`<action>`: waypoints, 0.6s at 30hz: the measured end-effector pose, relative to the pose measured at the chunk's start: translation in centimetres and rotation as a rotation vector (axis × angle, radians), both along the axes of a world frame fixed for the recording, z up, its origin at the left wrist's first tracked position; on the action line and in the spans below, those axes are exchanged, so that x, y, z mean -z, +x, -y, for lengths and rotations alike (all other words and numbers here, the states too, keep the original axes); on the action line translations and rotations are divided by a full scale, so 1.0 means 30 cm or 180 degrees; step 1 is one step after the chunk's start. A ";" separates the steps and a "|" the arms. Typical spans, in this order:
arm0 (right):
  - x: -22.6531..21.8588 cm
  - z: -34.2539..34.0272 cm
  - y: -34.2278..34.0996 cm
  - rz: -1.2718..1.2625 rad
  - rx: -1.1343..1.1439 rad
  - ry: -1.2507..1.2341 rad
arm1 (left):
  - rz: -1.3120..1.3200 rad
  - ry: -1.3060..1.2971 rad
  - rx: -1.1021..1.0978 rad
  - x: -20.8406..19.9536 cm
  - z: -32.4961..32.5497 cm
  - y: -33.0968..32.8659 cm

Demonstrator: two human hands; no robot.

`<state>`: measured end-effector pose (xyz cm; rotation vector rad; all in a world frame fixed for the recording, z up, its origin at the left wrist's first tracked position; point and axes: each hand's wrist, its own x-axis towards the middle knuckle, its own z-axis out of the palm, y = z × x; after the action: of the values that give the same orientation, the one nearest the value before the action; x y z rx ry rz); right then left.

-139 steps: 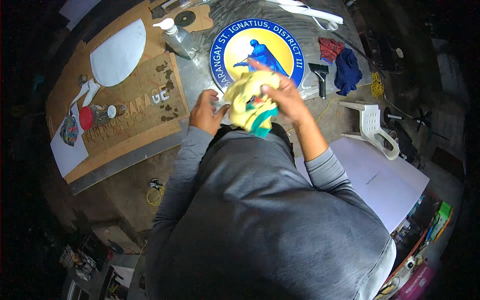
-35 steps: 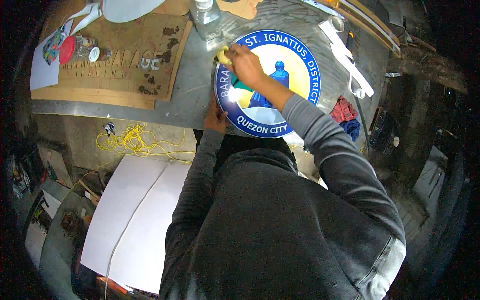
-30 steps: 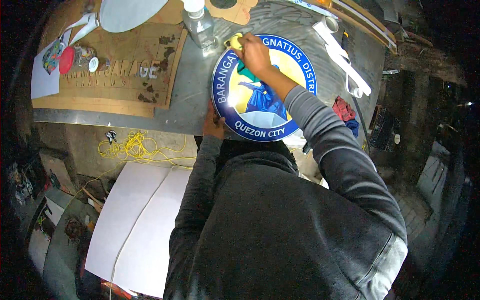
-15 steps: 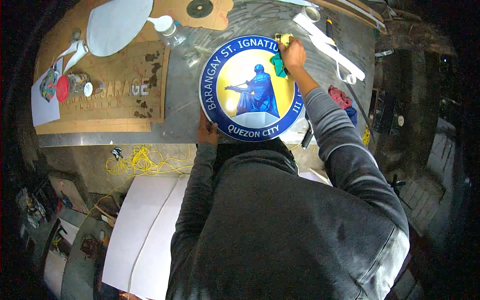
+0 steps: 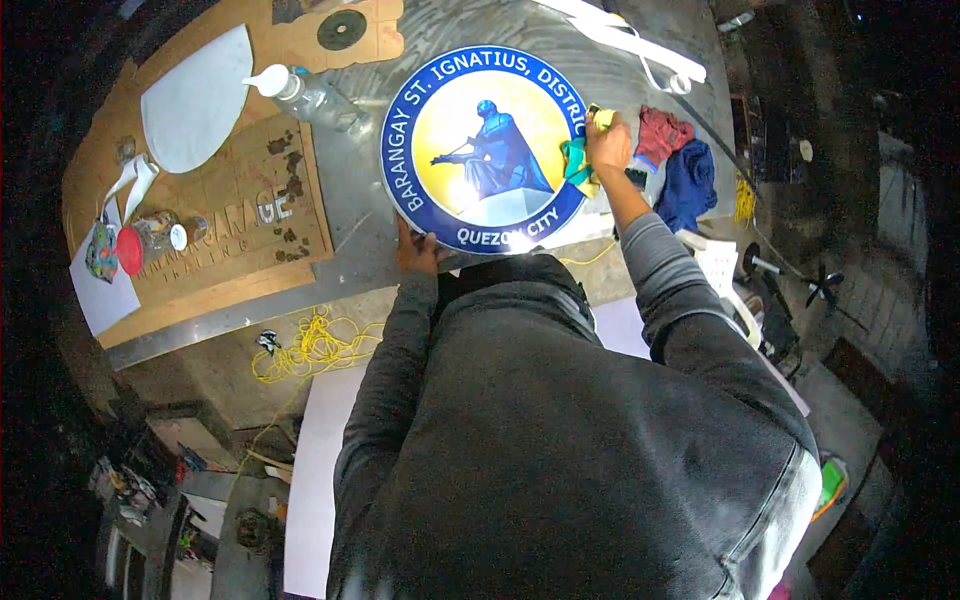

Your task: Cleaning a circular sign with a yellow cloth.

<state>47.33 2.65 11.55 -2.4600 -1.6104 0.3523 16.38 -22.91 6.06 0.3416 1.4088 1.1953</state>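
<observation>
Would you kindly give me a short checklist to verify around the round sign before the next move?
1. Yellow-green cloth held in the right hand: ok.
2. Left hand at the lower-left rim of the round sign: ok.
3. Clear pump bottle standing apart from the sign: ok.
4. Space just right of the right hand free: not ok; a red cloth and a blue cloth lie there.
5. Sign face free of smudges: cannot tell; glare covers part.

The bare left hand (image 5: 417, 252) reached forward from a grey-sleeved left arm (image 5: 388, 385), the curled bare right hand (image 5: 608, 147) farther out from a grey-sleeved right arm (image 5: 685, 290).
</observation>
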 end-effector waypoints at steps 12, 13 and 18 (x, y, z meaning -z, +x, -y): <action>-0.072 0.597 -0.127 0.0051 0.0588 -0.0170 | 0.0475 -0.0698 0.0538 -0.028 -0.044 -0.077; -0.073 0.633 -0.152 0.0046 0.0564 -0.0203 | 0.0274 -0.0711 0.0639 -0.025 -0.048 -0.077; -0.103 0.779 -0.297 -0.0077 0.0279 -0.0404 | 0.0316 -0.0773 0.0617 0.005 -0.053 -0.087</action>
<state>38.42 -20.73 14.64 -2.5987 -1.5086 0.4829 13.77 -21.34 5.92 0.2391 1.3830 0.8621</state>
